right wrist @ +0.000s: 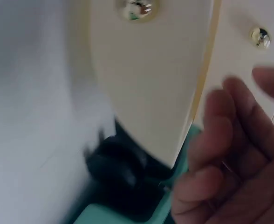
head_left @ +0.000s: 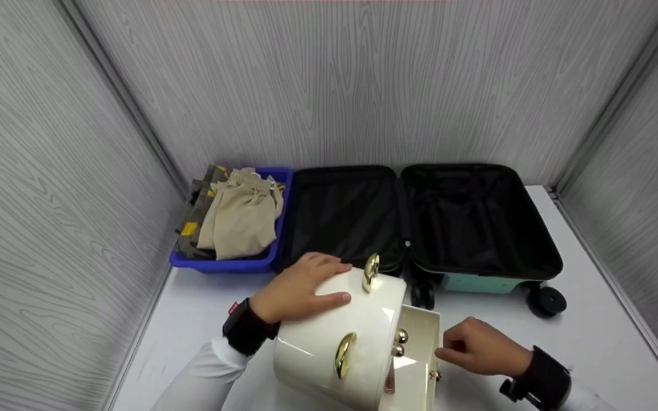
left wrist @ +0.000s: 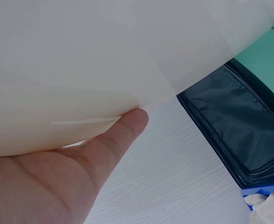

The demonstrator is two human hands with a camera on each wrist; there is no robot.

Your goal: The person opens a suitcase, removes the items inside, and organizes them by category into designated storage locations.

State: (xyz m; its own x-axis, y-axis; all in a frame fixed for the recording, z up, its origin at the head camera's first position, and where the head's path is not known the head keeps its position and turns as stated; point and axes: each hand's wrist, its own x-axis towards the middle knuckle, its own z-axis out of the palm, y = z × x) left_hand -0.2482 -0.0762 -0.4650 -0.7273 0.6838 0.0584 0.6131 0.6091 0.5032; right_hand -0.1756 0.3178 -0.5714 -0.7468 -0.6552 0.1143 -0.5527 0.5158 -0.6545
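Observation:
A glossy cream cosmetic box [head_left: 312, 348] with curved sides and gold handles [head_left: 345, 355] stands at the front of the table. My left hand [head_left: 301, 288] rests on its rounded surface; in the left wrist view the thumb [left wrist: 123, 133] lies straight along it. A drawer [head_left: 423, 337] is pulled out on the box's right side, and a small pinkish tube [head_left: 390, 379] shows partly inside. Beside that drawer is my right hand [head_left: 480, 347], fingers loosely bent and holding nothing. The right wrist view shows gold knobs [right wrist: 138, 8] on the drawer fronts near these fingers.
Behind the box lies an open suitcase with black lining [head_left: 343, 211] and a mint-green shell [head_left: 477, 283]; its wheels [head_left: 546, 301] face me. To the left, a blue basket [head_left: 232, 266] holds folded beige clothing [head_left: 243, 220] and a dark patterned item [head_left: 189, 237]. Grey panels surround the table.

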